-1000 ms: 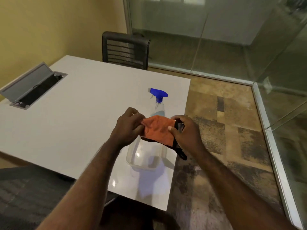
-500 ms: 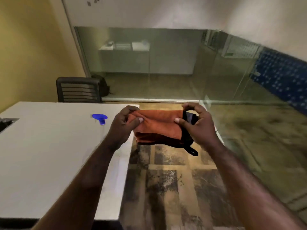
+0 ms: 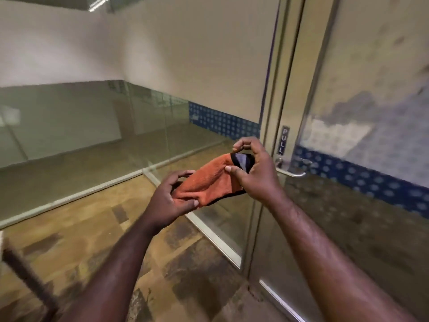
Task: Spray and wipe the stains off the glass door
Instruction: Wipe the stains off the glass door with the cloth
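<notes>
Cloth point(image 3: 209, 182) first: we hold the orange cloth stretched between both hands, the left hand point(image 3: 169, 201) pinching its lower end and the right hand point(image 3: 253, 173) gripping the upper end, where a dark edge and a grey patch show. We judge the step in hand to be folding or gathering it into a pad before wiping. To do it well, we should fold it flat, keep a clean orange face outward, and tuck the loose dark edge in so it does not drag across the glass.

The glass door point(image 3: 371, 112) stands just to our right, closed, with a "PULL" sign point(image 3: 283, 140) on its frame and a metal handle point(image 3: 292, 169) near the right hand. Cloudy, smeared patches cover the pane at about handle height and above; these look like the stains to clear. No spray bottle is in sight here. Glass partitions point(image 3: 81, 126) run along the left, and the floor point(image 3: 92, 228) is patterned in brown and tan.
</notes>
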A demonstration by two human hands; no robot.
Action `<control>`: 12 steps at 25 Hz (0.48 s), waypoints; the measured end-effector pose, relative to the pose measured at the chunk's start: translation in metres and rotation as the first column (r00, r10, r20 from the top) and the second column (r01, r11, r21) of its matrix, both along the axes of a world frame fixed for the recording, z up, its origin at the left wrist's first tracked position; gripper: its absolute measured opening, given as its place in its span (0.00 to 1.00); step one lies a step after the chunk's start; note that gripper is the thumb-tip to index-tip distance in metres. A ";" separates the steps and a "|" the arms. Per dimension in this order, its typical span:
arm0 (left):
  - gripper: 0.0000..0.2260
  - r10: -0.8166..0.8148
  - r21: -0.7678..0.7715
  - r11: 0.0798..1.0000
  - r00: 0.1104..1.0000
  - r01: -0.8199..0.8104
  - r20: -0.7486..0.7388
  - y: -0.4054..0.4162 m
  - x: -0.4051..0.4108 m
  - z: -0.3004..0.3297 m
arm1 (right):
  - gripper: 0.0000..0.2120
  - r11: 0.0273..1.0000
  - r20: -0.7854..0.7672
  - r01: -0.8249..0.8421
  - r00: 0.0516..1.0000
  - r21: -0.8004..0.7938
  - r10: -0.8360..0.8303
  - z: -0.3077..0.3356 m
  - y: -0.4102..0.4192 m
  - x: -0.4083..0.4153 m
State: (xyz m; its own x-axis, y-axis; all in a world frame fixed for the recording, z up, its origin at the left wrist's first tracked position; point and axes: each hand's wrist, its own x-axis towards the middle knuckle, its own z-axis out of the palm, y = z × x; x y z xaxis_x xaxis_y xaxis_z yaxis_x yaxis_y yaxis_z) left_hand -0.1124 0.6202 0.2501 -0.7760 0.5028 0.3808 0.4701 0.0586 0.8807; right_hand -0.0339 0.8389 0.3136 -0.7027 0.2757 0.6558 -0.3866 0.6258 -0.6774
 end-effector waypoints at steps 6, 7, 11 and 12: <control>0.25 -0.486 -0.068 0.861 0.854 0.505 0.185 0.153 -0.038 0.014 | 0.25 0.972 0.040 0.228 0.972 0.057 -0.230 0.012 0.115 0.025; 0.22 -0.523 -0.096 0.833 0.832 0.545 0.184 0.177 -0.045 0.017 | 0.25 0.964 0.048 0.255 0.965 0.071 -0.259 0.015 0.131 0.027; 0.14 -0.628 -0.166 0.756 0.773 0.634 0.092 0.270 -0.072 0.045 | 0.24 0.908 -0.004 0.392 0.918 0.148 -0.396 0.039 0.194 0.035; 0.13 -0.639 -0.161 0.754 0.768 0.637 0.047 0.290 -0.075 0.056 | 0.23 0.881 -0.047 0.451 0.892 0.143 -0.449 0.046 0.206 0.037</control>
State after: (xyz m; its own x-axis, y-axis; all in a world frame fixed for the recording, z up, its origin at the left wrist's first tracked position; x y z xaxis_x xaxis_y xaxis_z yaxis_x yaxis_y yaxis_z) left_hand -0.1876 0.9103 0.3059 -0.2499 0.9332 0.2581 0.4573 -0.1212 0.8810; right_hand 0.0033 1.0446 0.3599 -0.5182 0.4606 0.7206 -0.0473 0.8259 -0.5619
